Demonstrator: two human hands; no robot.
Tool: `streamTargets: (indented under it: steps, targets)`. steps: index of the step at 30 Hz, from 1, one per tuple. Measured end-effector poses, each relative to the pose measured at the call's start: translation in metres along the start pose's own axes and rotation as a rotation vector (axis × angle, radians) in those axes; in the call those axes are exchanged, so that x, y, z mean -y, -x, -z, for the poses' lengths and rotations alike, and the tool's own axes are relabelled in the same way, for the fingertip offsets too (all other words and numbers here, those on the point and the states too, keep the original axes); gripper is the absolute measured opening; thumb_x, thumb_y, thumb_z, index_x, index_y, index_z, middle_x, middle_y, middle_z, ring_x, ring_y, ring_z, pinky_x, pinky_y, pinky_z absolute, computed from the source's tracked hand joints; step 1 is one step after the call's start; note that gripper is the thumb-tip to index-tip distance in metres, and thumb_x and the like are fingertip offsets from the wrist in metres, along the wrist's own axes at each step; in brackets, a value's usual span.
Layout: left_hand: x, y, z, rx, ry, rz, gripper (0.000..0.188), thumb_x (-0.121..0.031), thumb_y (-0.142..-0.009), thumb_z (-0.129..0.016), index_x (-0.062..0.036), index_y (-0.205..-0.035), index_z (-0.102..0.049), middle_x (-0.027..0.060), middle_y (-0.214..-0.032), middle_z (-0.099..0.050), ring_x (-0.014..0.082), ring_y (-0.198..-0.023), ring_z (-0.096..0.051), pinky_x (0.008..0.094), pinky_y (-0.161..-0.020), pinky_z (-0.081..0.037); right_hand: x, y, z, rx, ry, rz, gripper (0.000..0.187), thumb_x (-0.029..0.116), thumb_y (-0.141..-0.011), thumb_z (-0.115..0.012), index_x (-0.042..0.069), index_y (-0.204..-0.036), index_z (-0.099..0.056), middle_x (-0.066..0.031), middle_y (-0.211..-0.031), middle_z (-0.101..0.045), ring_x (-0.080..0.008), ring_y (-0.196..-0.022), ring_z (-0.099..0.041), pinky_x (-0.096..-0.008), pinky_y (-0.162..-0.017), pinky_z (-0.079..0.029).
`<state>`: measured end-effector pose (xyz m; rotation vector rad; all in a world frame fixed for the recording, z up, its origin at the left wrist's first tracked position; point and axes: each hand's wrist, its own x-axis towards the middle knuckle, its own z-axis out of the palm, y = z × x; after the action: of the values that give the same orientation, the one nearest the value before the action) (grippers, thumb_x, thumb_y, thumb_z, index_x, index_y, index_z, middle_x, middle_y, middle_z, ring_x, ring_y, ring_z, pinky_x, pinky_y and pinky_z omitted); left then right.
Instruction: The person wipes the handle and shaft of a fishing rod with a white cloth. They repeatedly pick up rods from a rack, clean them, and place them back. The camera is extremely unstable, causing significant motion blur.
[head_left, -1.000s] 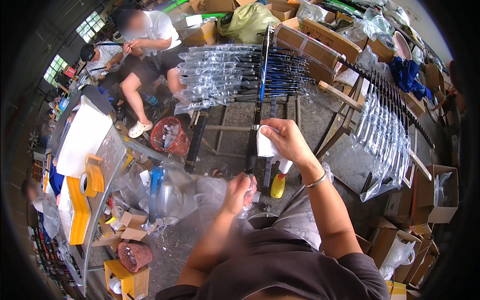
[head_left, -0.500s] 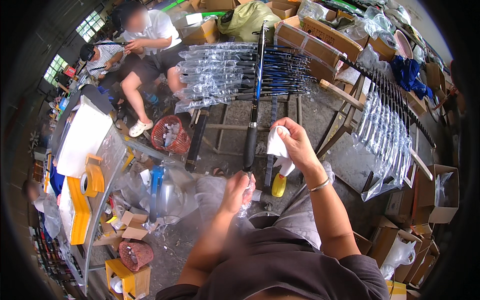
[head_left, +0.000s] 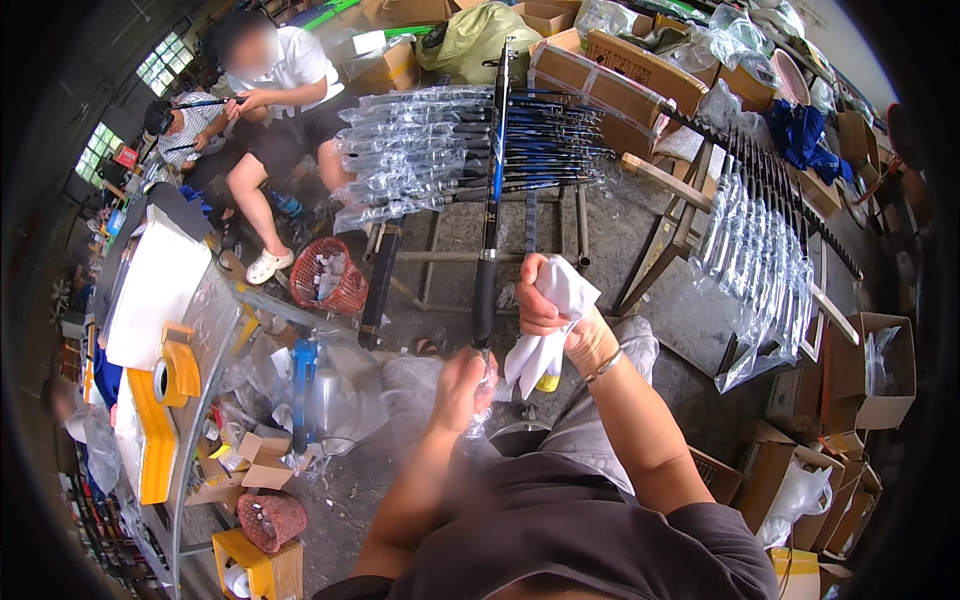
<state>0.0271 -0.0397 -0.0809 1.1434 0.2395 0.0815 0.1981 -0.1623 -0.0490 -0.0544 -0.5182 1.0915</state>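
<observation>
A black and blue telescopic fishing rod point(head_left: 494, 180) stands nearly upright before me. My left hand point(head_left: 464, 388) is closed round its lower end, over clear plastic wrap below the black foam grip point(head_left: 484, 300). Just right of the rod, my right hand point(head_left: 548, 308) is wrapped round a white cloth point(head_left: 568, 288), whose loose end hangs down below the fingers. The cloth and the rod look apart. Behind the hanging cloth, a yellow bottle point(head_left: 548, 382) shows only in part.
Many plastic-sleeved rods point(head_left: 420, 150) lie on a metal frame ahead; more lean on a rack point(head_left: 770, 250) at right. A red basket point(head_left: 330, 276) stands left of the frame. Two people sit at far left, one with a rod. Tape point(head_left: 176, 378) lies on the left table.
My right hand has turned and moved left and slightly down with the cloth, now covering most of the yellow bottle. The rod has shifted slightly left in view.
</observation>
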Motion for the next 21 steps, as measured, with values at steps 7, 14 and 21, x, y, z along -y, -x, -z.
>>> streamTargets:
  steps: [7,14,21]
  targets:
    - [-0.003,0.001,-0.001,0.008,0.02,-0.009,0.04,-0.044,-0.093,-0.05,-0.0041,-0.093,-0.048,0.0031,-0.065,-0.048,0.0066,-0.041,-0.038,0.0213,-0.038,-0.031,0.01,-0.002,-0.002,-0.711,0.595,-0.036,0.028,0.008,-0.091,-0.046,0.012,-0.117,-0.055,0.0002,-0.083,-0.058,-0.0102,-0.072,-0.056,-0.0244,-0.055,-0.045]
    - [-0.002,0.003,-0.003,-0.012,0.008,-0.015,0.042,-0.046,-0.091,-0.053,-0.0041,-0.093,-0.049,0.0027,-0.066,-0.048,0.0059,-0.042,-0.038,0.0206,-0.039,-0.031,0.009,0.005,-0.004,-0.606,0.787,0.205,0.032,0.007,-0.083,-0.067,0.007,-0.111,-0.054,0.0014,-0.083,-0.058,-0.0086,-0.073,-0.056,-0.0219,-0.062,-0.047]
    - [-0.001,0.003,-0.004,-0.013,0.025,-0.001,0.042,-0.046,-0.091,-0.054,-0.0038,-0.094,-0.05,0.0026,-0.066,-0.049,0.0056,-0.042,-0.038,0.0202,-0.039,-0.032,-0.004,-0.016,-0.029,-0.563,0.93,0.142,0.036,0.007,-0.082,-0.07,0.003,-0.115,-0.059,0.0027,-0.087,-0.061,-0.0042,-0.076,-0.054,-0.0189,-0.07,-0.047]
